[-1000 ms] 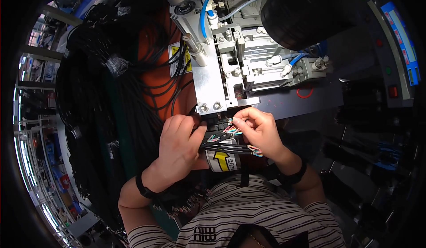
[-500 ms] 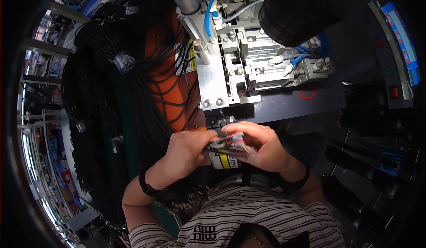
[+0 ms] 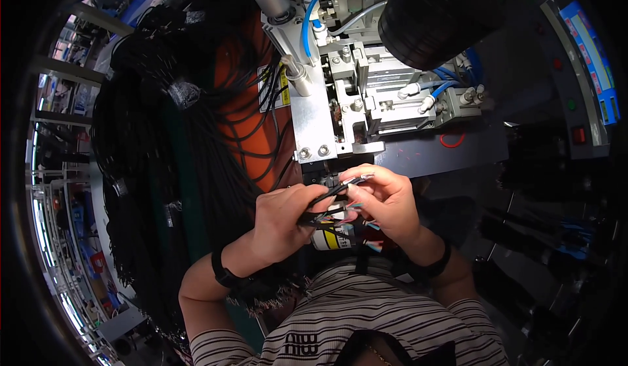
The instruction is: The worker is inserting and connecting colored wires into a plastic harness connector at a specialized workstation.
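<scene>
My left hand (image 3: 281, 219) is closed around several black cables (image 3: 317, 219), whose ends point to the right. Thin coloured wires (image 3: 373, 244), pink, teal and white, fan out from the stripped cable ends. Thumb and fingers of my right hand (image 3: 391, 202) pinch the end of one cable (image 3: 350, 184), which has a pale tip, above the others. Both hands are just in front of a metal machine (image 3: 392, 98) with cylinders and blue air hoses. Behind the cables, a white and yellow label (image 3: 332, 237) is partly hidden.
Large bundles of black cables (image 3: 131, 117) hang at the left, some lying over an orange surface (image 3: 252, 143). A dark cylinder (image 3: 428, 19) overhangs the machine. A control panel with a blue-edged screen (image 3: 592, 65) stands at right. A red loop (image 3: 452, 140) lies on the grey plate (image 3: 418, 156).
The bunched wire ends have spread apart. My right hand has risen slightly and now pinches a single cable end. My left hand keeps its hold on the cables.
</scene>
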Available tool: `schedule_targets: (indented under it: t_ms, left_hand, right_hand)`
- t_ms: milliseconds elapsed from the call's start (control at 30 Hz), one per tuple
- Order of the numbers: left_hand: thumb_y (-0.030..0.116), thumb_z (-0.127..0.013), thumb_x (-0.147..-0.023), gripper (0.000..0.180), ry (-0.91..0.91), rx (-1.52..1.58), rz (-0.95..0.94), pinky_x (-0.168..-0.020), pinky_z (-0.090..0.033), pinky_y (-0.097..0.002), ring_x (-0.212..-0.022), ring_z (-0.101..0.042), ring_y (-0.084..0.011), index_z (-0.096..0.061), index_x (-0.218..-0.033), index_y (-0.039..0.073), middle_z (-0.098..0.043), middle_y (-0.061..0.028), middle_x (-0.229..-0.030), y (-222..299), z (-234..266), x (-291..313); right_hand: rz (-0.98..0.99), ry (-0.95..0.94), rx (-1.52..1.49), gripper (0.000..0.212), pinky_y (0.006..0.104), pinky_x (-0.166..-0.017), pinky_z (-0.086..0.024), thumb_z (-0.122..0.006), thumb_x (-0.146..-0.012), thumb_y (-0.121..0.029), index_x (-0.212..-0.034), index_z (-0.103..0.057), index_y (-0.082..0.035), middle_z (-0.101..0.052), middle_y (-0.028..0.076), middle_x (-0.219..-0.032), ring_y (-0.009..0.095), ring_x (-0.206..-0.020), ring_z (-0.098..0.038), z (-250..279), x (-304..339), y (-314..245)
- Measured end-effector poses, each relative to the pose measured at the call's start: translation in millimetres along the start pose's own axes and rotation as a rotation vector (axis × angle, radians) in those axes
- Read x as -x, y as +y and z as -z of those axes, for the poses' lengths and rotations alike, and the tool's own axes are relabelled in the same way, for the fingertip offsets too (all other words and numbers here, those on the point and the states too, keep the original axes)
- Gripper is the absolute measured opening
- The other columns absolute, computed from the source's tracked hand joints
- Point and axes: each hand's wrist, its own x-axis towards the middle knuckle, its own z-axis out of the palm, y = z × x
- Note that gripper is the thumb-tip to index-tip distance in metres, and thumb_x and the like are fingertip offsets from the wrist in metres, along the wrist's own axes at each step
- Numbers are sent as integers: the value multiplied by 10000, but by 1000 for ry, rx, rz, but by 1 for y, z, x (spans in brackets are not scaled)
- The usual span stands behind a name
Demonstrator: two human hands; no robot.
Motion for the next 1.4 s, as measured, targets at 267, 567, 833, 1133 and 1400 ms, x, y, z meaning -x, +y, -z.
schedule_targets:
  t_ms: [267,567,833,1133,1400]
  left_hand:
    - [36,-746,-800,209,35,297,201,-483,-431,-238,-523,-588,-145,-646,-982,13,-638,-85,-682,1,-12,-7]
    - [93,-758,-770,287,33,-267,-450,-453,-359,-288,-515,-549,-149,-638,-1013,0,-563,-14,-659,1,-2,-6]
    - [25,-722,-788,256,16,-334,-363,-446,-384,-292,-477,-540,-152,-632,-1025,-5,-546,-4,-599,2,-6,-15]
    - [-36,-640,-837,232,-195,288,105,-514,-483,-283,-549,-646,-190,-619,-1065,3,-620,-73,-635,-7,6,-17]
    - [-21,-664,-823,229,-294,364,317,-522,-485,-298,-589,-669,-208,-631,-1048,7,-636,-96,-660,-5,6,-18]
  right_hand:
    - [70,129,42,173,181,-513,-421,-528,-973,-19,-1122,-595,38,-660,95,-896,88,-627,-607,3,0,5]
    - [-223,-180,-391,113,182,-503,-399,-560,-950,-16,-1055,-585,19,-615,46,-797,51,-585,-513,22,-9,-5]
    - [17,74,47,229,165,-583,-433,-594,-891,77,-1113,-584,23,-618,69,-868,48,-657,-558,0,5,-3]
    - [255,95,302,199,180,-560,-491,-566,-924,54,-1112,-630,47,-663,111,-1010,110,-723,-667,6,-3,-6]
    - [300,64,393,126,195,-558,-521,-595,-900,68,-1008,-659,52,-667,132,-1028,120,-672,-667,10,-5,-5]
